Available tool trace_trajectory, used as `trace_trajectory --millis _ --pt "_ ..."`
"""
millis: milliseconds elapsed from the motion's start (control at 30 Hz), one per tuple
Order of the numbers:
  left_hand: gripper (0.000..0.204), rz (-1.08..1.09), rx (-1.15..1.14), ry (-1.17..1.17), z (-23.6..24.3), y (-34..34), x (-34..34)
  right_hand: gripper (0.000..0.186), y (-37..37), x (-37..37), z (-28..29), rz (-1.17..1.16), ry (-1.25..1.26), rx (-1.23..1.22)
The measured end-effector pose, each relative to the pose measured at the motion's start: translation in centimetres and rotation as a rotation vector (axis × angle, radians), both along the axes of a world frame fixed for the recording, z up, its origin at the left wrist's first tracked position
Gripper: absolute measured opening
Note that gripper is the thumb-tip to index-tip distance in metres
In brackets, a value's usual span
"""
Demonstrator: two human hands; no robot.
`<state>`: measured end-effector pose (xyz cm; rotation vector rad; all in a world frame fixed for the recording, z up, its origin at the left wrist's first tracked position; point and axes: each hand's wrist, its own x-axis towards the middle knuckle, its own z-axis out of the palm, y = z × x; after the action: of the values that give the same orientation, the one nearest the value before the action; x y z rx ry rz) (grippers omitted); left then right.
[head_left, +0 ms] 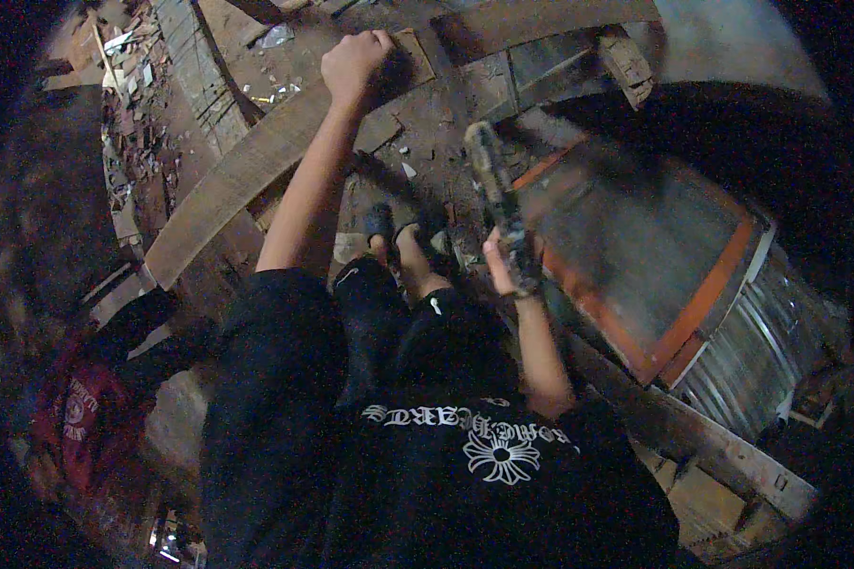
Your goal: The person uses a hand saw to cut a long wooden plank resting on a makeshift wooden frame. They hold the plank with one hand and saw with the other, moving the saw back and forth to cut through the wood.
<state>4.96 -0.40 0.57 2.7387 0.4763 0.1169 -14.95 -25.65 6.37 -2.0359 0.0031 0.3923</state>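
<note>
My left hand is closed in a fist over a long wooden plank, beside a short light wood piece. What its fingers grip, if anything, is hidden. My right hand is raised in front of my body, wrapped round a long, dark, grimy tool held nearly upright. Blur and poor light hide the tool's exact kind. It is apart from the plank.
Wood scraps and debris litter the floor at the far left. To the right lies an orange-framed panel beside corrugated metal sheeting. A dark red garment is at the lower left. My feet stand below the plank.
</note>
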Motion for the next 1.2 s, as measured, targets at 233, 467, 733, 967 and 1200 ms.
trace_trajectory --millis 233,467,733,967,1200 --pt "0.042 -0.039 -0.049 0.111 1.9 -1.4 -1.1 0.011 -1.4 -3.4 2.5 0.151 -0.148 -0.175" --pt "0.039 -0.088 -0.031 0.000 -0.2 -1.3 -1.3 0.015 -11.4 -10.3 9.3 -0.137 0.543 0.291" --pt "0.044 -0.062 -0.200 0.157 3.3 -1.4 -1.8 0.017 -15.4 -11.5 18.3 -0.059 0.214 0.073" --pt "0.054 -0.354 -0.273 0.286 -3.3 3.4 0.7 0.021 -19.6 -15.8 26.8 -0.261 0.073 -0.079" --pt "0.062 -0.550 -0.320 0.408 1.6 0.6 -0.7 0.030 -18.1 -22.8 31.9 -0.497 -0.255 -0.166"
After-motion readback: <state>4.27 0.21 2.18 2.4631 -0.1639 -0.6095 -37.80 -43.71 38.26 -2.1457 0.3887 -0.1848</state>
